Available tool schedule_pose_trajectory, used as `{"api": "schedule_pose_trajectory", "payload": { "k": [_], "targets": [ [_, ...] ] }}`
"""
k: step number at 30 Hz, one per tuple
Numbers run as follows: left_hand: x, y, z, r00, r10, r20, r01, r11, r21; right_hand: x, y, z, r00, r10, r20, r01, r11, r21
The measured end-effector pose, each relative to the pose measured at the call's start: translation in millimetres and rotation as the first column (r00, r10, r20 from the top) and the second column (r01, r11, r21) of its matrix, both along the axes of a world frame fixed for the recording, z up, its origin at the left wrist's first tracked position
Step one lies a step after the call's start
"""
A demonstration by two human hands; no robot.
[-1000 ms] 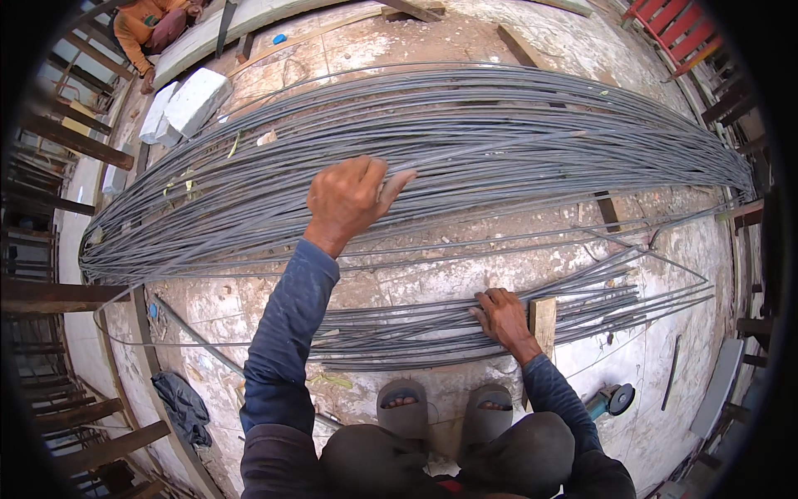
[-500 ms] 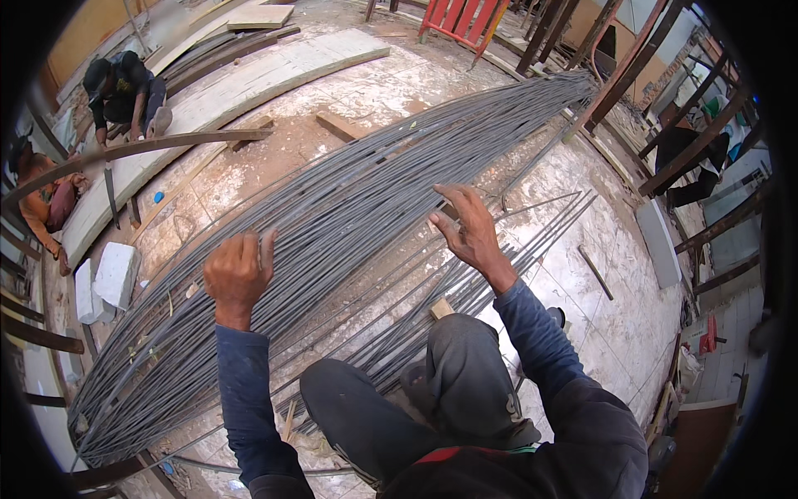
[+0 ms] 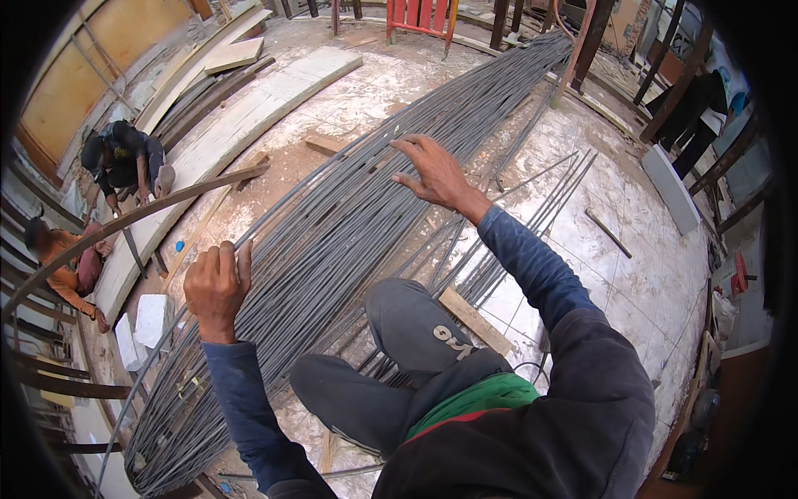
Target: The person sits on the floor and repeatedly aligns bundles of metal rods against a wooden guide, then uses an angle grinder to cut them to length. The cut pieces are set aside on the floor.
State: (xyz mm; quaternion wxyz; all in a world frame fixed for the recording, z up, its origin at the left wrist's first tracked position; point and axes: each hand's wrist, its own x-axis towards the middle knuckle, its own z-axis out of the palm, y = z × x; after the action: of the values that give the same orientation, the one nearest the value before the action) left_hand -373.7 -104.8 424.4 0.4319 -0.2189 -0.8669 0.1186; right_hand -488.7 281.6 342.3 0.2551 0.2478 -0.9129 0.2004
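A long bundle of thin grey steel bars (image 3: 332, 258) lies on the floor, running from lower left to far upper right. At its left edge my left hand (image 3: 218, 287) is closed with curled fingers round a single steel bar (image 3: 138, 384), which stands a little apart from the bundle. Over the bundle's far half, my right hand (image 3: 436, 173) is open, thumb and fingers spread, close above the bars. My folded legs are beside the bundle's near edge. Several shorter bars (image 3: 544, 214) lie loosely to the right.
Two people crouch at the left by a long pale board (image 3: 274, 98). A dark curved beam (image 3: 133, 216) crosses in front of them. White blocks (image 3: 151, 321) lie near the left hand. A wooden piece (image 3: 475, 321) is beside my knee; a red barrier (image 3: 420, 15) stands far back.
Both hands have moved left and the right one also farther away. A single bar now stands out from the bundle's left edge at my left hand. The view has shifted, and my body leans.
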Motion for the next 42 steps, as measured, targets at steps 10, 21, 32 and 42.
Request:
{"api": "schedule_pose_trajectory", "payload": {
  "k": [10,21,32,42],
  "targets": [
    [-5,-22,-59,0.993,0.0,0.121,-0.021,0.985,0.169,116,-78,-201,0.851,0.075,0.519,-0.093,0.996,0.009],
    [-18,-103,-224,0.632,0.048,0.774,-0.451,0.835,0.317,163,-80,-196,0.795,0.014,0.606,0.067,0.992,-0.111],
    [110,-85,-337,0.483,-0.012,0.876,-0.587,0.738,0.333,181,-80,-183,0.812,-0.092,0.577,-0.001,0.987,0.158],
    [198,-32,-334,0.515,-0.055,0.855,-0.591,0.699,0.401,173,-78,-193,0.745,-0.204,0.636,-0.001,0.952,0.306]
  ]
}}
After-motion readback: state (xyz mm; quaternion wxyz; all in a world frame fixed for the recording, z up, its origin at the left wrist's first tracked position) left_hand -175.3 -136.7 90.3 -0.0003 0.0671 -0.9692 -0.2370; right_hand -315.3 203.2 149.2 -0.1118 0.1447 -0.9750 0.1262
